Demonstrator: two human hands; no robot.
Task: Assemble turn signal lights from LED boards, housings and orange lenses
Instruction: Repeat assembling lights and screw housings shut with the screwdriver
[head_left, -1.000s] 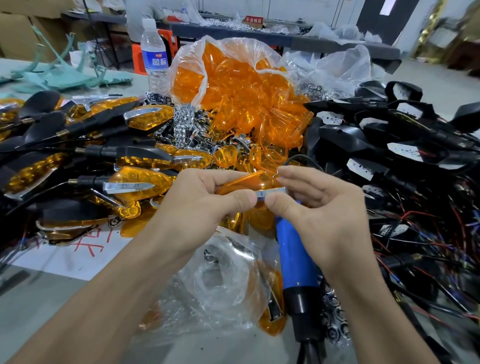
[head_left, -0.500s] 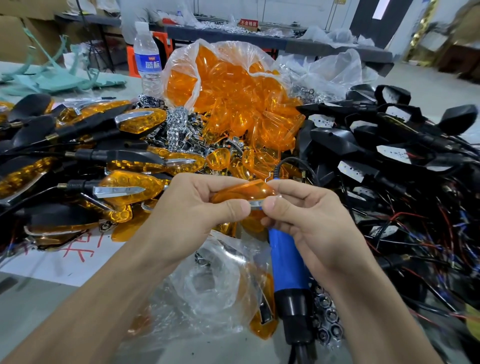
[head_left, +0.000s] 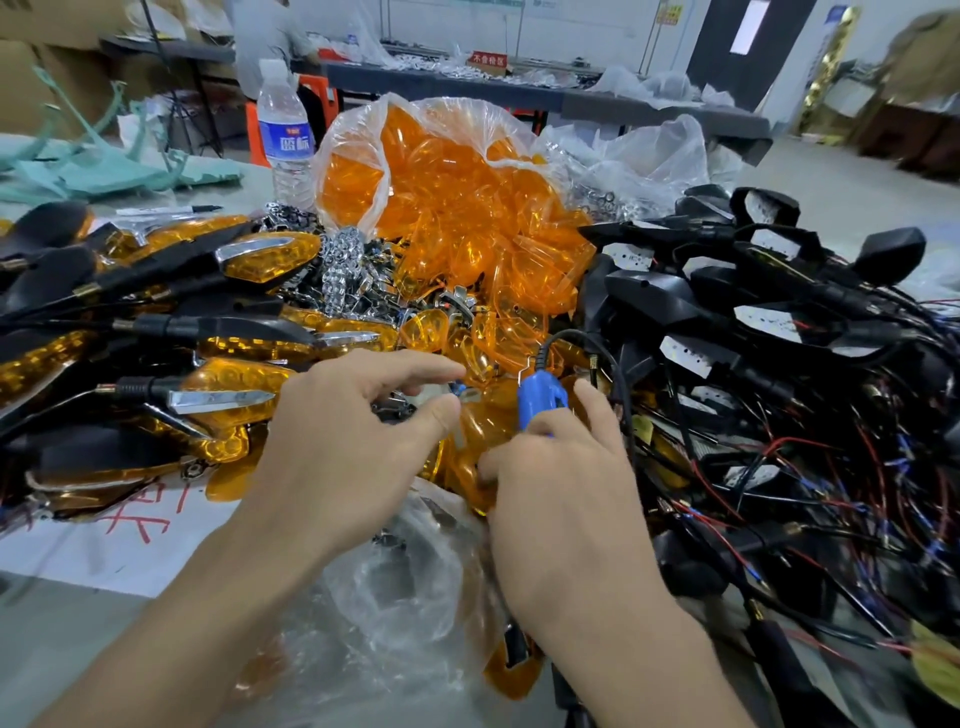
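A crumpled clear plastic bag lies nearest me, under my wrists. The bare grey table is open at lower left, beside a white paper sheet with red characters. That corner is the only free room I have. To the right, a tangle of red, blue and black wires runs out to the frame edge.

Half a second ago both my hands pinched one orange lens between them; now they have parted. My right hand has come down on the blue-handled corded tool, fingers curled round the handle, forefinger lying straighter beside it. My left hand sits just to the left of it, thumb and forefinger apart, the other fingers loosely bent. Something small and pale shows in that gap, and I cannot tell whether I am holding it.

The loose translucent orange lenses lie between my two hands and just beyond them, close by my right thumb.

Farther left are the finished lights with orange lenses and chrome tips, stacked to the edge. Farther right are black plastic housings, some showing white boards. Studded chrome reflector pieces lie between the piles. Behind them stands a clear bag stuffed with orange lenses, and a plastic water bottle with a blue label stands to its left.
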